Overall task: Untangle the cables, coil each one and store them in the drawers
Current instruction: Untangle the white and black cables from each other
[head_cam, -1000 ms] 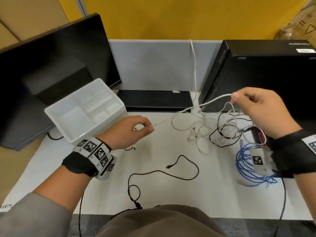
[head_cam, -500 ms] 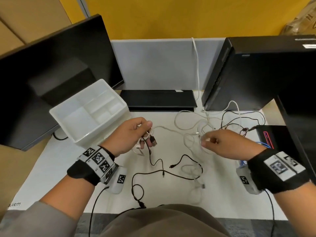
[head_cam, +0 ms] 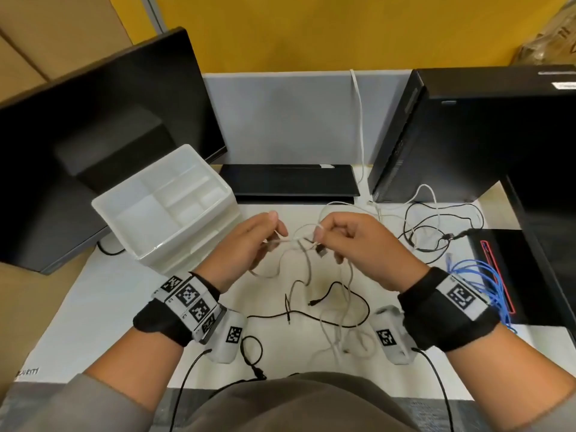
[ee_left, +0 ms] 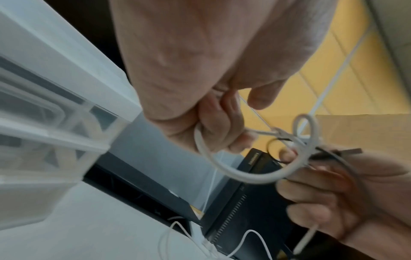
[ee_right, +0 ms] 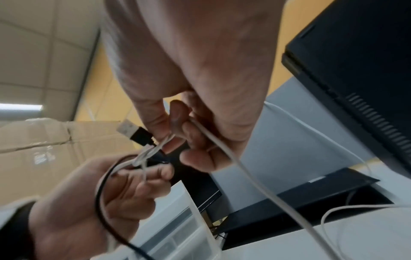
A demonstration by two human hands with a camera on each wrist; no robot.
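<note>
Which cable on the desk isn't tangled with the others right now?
The blue cable, bundled alone at the desk's right edge beside the right hand. The white cable and black cable cross each other, knotted between that hand and the left hand.

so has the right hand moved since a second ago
Yes. The right hand has come left and toward the person, away from the black computer tower, meeting the left hand at the white cable.

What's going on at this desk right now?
A person is working on a cable tangle above the desk. The left hand and right hand both pinch the white cable where it knots with a black USB cable. More loose cables lie on the desk, with a blue cable to the right. Nothing is coiled yet, and no cable shows in the organizer tray.
</note>
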